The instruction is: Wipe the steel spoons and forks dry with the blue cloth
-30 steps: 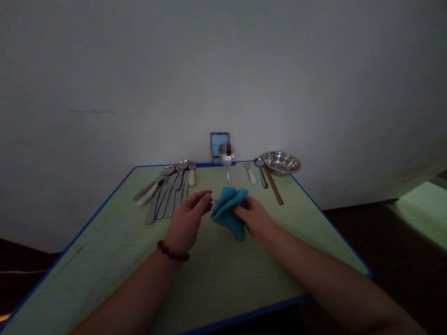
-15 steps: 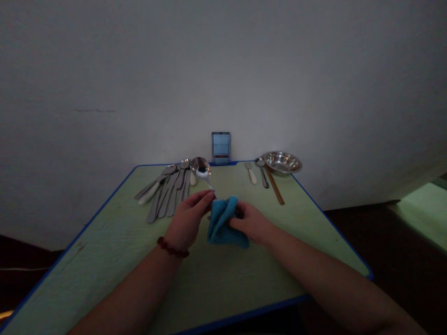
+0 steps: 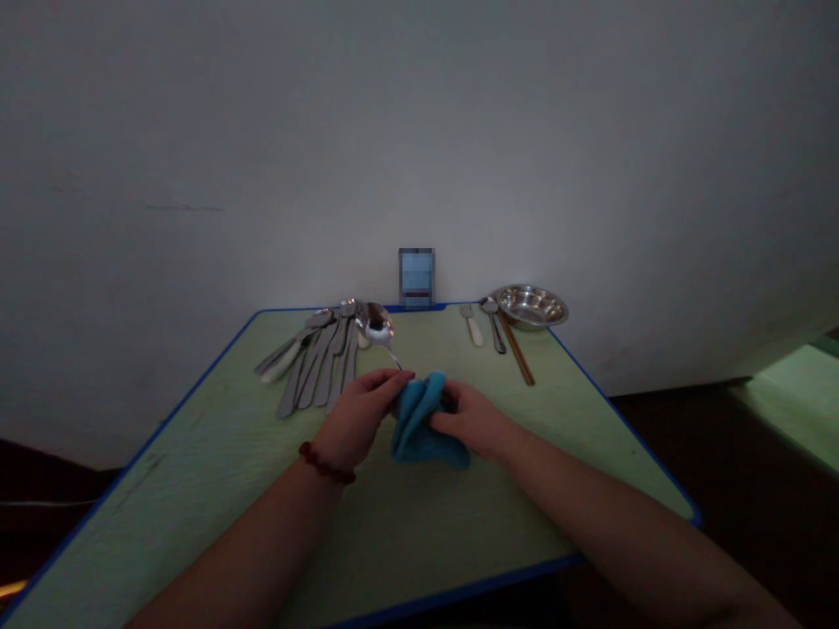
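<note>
Left hand (image 3: 359, 418), right hand (image 3: 470, 421) wrap spoon (image 3: 376, 321) in blue towel (image 3: 419, 428) (table edge (image 3: 459, 581) well apart).

**No legible text, label, brand, number or sign in view.**
The only item that looks like a printed surface is a small upright blue card (image 3: 416, 278), standing against the white wall at the far edge of the table. Its face is pixelated throughout, showing only blocks of pale blue with a dark reddish band near the bottom, so no characters can be made out. The stainless steel bowl (image 3: 530, 307) at the far right corner of the table shows no readable marking at this resolution.
</note>
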Available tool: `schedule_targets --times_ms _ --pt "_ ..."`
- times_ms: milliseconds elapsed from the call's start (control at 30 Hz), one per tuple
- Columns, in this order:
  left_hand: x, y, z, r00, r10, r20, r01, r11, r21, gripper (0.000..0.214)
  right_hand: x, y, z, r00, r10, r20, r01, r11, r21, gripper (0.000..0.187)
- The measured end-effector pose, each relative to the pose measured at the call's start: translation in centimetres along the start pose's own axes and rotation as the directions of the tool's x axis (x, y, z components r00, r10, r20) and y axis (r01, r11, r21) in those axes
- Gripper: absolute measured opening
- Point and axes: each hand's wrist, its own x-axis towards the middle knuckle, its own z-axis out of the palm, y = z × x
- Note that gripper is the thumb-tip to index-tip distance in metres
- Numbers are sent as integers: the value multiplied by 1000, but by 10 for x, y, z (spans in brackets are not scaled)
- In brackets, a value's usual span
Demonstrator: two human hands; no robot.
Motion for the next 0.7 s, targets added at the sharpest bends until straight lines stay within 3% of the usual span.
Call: schedule_targets --times_ms 233,700 --pt "0 -1 0 1000 16 -13 -16 1000 18 19 1 2 -1 1000 11 2 -11 1000 5 28" --pt "0 9 -1 993 -35 -115 12 981 -191 18 -1 1 -1 997 79 14 -79 997 -6 27"
